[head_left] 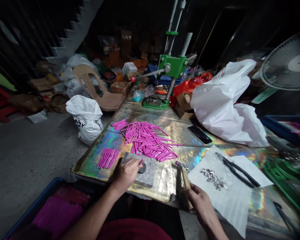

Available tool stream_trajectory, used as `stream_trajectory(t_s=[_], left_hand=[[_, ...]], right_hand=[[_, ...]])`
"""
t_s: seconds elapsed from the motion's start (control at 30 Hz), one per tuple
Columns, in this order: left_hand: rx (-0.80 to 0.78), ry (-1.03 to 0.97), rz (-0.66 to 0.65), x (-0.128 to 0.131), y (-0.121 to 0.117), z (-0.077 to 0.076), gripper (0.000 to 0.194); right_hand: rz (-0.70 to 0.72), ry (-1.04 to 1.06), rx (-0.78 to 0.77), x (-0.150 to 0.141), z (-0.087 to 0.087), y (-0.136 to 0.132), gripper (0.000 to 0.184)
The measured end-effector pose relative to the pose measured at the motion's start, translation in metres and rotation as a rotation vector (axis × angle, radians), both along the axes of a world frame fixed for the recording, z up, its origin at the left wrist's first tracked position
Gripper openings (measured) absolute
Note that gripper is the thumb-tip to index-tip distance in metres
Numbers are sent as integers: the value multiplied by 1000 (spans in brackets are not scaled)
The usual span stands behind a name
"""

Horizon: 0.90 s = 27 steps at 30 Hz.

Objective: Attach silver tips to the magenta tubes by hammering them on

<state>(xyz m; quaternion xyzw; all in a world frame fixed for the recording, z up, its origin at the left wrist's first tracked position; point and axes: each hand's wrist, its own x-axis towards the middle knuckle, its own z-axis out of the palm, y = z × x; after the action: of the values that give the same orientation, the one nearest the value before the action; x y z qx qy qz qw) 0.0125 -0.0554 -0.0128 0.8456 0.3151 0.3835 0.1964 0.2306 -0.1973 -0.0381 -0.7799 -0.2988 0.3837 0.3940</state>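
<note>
My left hand is closed in a pinch around a short pink stick. It rests at a grey stone block, and a dark round disc lies on the block under the stick. My right hand grips the wooden handle of a hammer at the table's front edge. The hammer's small metal head points away from me, with pink at one end. Beyond the block spreads a loose pile of pink sticks. A neater bundle of pink sticks lies to its left.
Black-handled pliers and small metal pieces lie on white sheeting. A phone, a white bag and a green hand press stand further back. Left are a white sack and a blue crate.
</note>
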Motion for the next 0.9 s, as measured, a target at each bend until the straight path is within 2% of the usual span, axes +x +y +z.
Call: stream_trajectory(t_s=[0.07, 0.13, 0.23, 0.33, 0.47, 0.57, 0.63, 0.73, 0.8, 0.9], left_hand=[[34, 9, -4, 0, 0, 0, 25], [51, 14, 3, 1, -1, 1, 25], [48, 27, 7, 1, -2, 2, 25], [60, 26, 13, 1, -2, 2, 25], [89, 27, 29, 0, -2, 1, 26], [93, 18, 25, 0, -3, 0, 24], [66, 12, 17, 0, -4, 1, 24], [34, 6, 9, 0, -4, 1, 25], [44, 8, 5, 0, -4, 0, 25], [78, 9, 11, 1, -3, -3, 26]], right_hand=[[-49, 200, 139, -6, 8, -3, 27], [-28, 370, 221, -17, 18, -5, 29], [28, 417, 337, -32, 37, -6, 33], [122, 227, 422, -39, 57, -3, 40], [465, -222, 431, -37, 83, 5, 42], [618, -451, 464, -34, 109, 10, 43], [637, -542, 540, -32, 128, 10, 45], [493, -567, 637, -33, 143, 10, 48], [444, -501, 581, -35, 142, 12, 43], [552, -400, 390, -34, 135, 16, 41]])
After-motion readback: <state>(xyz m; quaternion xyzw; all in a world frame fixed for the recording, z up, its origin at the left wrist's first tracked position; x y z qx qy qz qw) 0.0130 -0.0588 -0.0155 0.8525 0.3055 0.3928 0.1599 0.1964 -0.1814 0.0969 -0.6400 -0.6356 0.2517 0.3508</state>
